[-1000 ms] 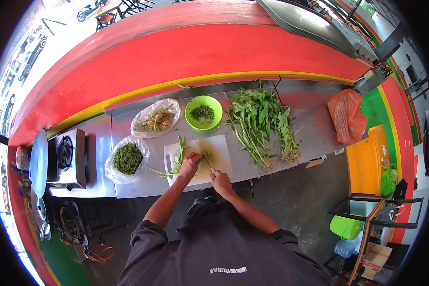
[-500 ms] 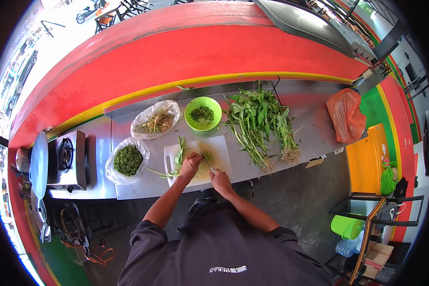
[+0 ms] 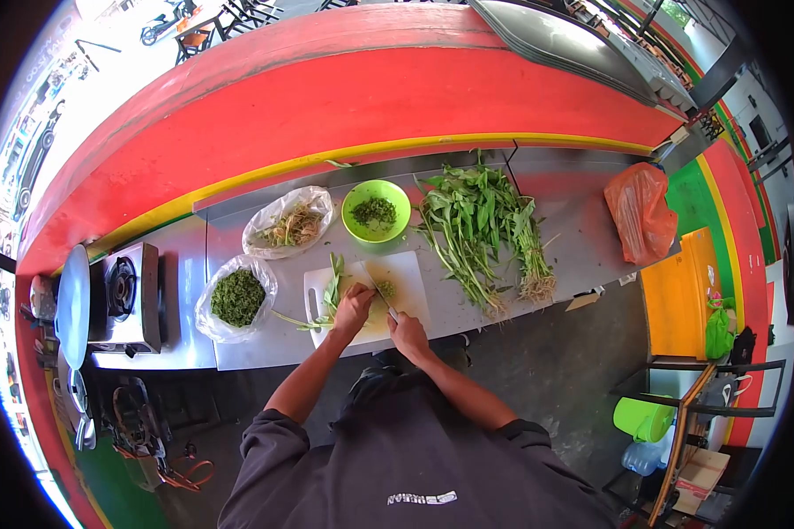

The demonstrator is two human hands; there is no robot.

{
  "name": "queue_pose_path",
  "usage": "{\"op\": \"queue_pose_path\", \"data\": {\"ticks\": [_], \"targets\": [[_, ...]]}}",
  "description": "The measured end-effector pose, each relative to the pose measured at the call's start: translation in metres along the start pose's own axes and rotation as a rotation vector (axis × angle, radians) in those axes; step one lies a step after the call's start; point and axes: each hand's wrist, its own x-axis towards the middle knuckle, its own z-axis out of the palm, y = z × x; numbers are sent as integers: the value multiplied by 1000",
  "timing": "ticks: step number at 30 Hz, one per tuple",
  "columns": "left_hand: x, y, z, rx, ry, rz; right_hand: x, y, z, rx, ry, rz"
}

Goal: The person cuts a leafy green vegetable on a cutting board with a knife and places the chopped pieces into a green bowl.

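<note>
Knife sits gripped in the right hand, its blade close beside the left hand, whose curled fingers pinch leafy stems over the left side of the white board. Even slicing calls for tucked fingertips, short strokes and a steady board, with chopped bits kept right of the blade.

The one view looks forward and down from the person's head. The bench lies beneath.
</note>
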Motion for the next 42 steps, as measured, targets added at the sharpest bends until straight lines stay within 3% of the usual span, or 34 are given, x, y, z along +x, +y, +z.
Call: {"op": "queue_pose_path", "data": {"ticks": [9, 42], "targets": [[-1, -1, 3, -28, 79, 15, -11, 4, -3, 34, 47, -28], [0, 2, 2, 11, 46, -6, -3, -1, -4, 50, -8, 29]]}}
